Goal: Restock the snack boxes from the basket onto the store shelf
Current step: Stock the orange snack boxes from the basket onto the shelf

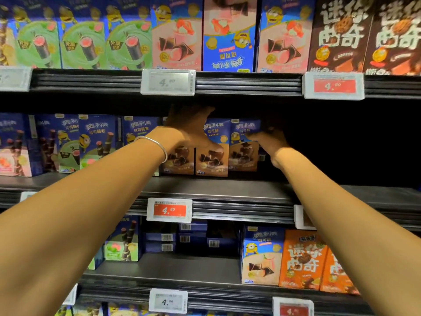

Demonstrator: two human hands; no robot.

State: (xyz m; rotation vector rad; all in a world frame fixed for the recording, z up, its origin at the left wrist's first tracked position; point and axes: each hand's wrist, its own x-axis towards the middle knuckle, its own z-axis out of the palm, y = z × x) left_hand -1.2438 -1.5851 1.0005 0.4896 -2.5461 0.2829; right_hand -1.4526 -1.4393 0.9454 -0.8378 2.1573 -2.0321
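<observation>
Squaring up three brown snack boxes (211, 160) at frame centre, on the mid shelf (227, 188). L hand (189, 128) is spread wide, resting over the box tops. R hand (268, 142) wraps the right edge of the end box (242, 153), light too dim to be sure. Looks like a few boxes are placed, but the dark gap (341, 144) centre-right is unfilled, so prob. plenty left. Basket not in view, so can't tell what stock remains.

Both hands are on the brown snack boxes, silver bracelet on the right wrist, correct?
Not quite: the silver bracelet is on the left wrist. The head view shows both the left hand and right hand on the brown snack boxes.
</observation>
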